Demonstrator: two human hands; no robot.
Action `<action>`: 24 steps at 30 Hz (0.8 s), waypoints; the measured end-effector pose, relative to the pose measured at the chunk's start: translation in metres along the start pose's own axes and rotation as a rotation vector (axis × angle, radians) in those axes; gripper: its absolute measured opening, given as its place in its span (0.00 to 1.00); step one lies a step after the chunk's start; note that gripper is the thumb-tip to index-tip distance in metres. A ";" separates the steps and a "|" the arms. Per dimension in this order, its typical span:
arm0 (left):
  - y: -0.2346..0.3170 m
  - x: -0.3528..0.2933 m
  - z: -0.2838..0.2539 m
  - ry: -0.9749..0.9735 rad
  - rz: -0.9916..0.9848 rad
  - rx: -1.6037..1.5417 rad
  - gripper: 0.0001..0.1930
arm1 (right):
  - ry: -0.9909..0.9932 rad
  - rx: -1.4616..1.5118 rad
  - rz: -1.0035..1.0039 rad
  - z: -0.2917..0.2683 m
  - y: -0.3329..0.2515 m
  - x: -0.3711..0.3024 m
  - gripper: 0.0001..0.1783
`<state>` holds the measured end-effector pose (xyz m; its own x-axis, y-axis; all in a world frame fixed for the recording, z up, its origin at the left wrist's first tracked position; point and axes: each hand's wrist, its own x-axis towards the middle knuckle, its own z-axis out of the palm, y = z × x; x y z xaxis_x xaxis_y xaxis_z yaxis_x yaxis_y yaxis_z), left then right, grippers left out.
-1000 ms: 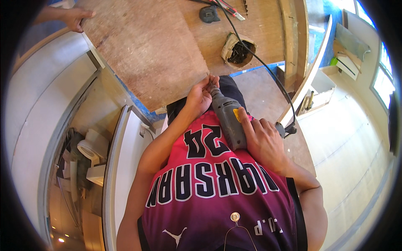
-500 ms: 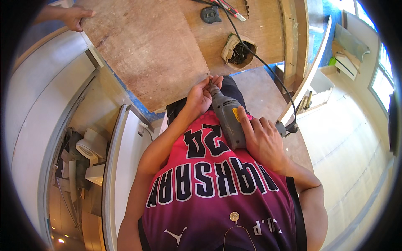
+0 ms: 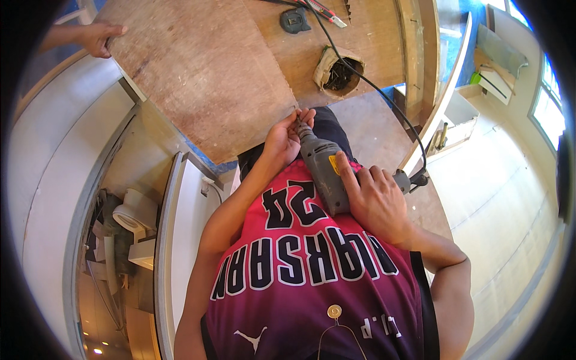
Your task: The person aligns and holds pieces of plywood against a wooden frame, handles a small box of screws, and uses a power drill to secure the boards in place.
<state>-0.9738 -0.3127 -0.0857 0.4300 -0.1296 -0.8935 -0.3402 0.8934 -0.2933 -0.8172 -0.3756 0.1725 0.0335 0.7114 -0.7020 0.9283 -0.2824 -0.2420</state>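
Observation:
A grey corded electric drill (image 3: 324, 171) lies against my shirt front, its nose pointing away from me to the plywood edge. My right hand (image 3: 381, 198) wraps round its handle, thumb along the body. My left hand (image 3: 287, 138) is closed at the drill's front end, fingers pinched about the tip. Whether a small screw or bit sits in that pinch is too small to tell. The plywood sheet (image 3: 204, 66) lies just beyond my fingers. A torn container of dark screws or nails (image 3: 321, 75) stands to the right of the sheet.
A tape measure (image 3: 294, 21) and a red utility knife (image 3: 327, 15) lie at the far side. The black power cord (image 3: 384, 96) runs over the container and curves down the right. Another person's hand (image 3: 99, 39) rests by the plywood's far left corner. White panels (image 3: 189, 210) stand at left.
The view has shifted slightly. Both my hands stay on the drill in nearly the same pose, and the other person's hand remains near the far left corner.

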 end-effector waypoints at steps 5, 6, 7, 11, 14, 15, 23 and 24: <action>-0.001 0.001 -0.001 0.000 -0.020 -0.049 0.09 | -0.024 -0.023 -0.017 -0.007 0.005 0.003 0.37; -0.001 0.002 -0.002 0.002 -0.025 -0.063 0.09 | -0.027 -0.021 -0.019 -0.007 0.006 0.004 0.37; -0.001 0.002 -0.001 0.005 -0.024 -0.066 0.09 | -0.022 -0.029 -0.021 -0.008 0.007 0.005 0.37; -0.002 0.001 0.002 0.013 -0.027 -0.068 0.08 | -0.013 -0.022 -0.026 -0.018 0.014 0.010 0.37; -0.004 0.004 0.001 0.003 -0.041 -0.094 0.08 | -0.046 -0.049 -0.047 -0.022 0.019 0.012 0.37; -0.005 0.005 0.000 -0.003 -0.046 -0.109 0.09 | -0.062 -0.068 -0.056 -0.024 0.020 0.013 0.37; -0.002 0.001 0.006 0.018 -0.041 -0.067 0.09 | -0.088 -0.047 -0.047 -0.023 0.020 0.015 0.37; -0.001 0.001 0.006 0.009 -0.049 -0.068 0.09 | -0.096 -0.048 -0.036 -0.023 0.019 0.015 0.37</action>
<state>-0.9675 -0.3112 -0.0844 0.4399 -0.1768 -0.8805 -0.3750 0.8547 -0.3590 -0.7905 -0.3551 0.1730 -0.0340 0.6552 -0.7547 0.9448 -0.2251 -0.2380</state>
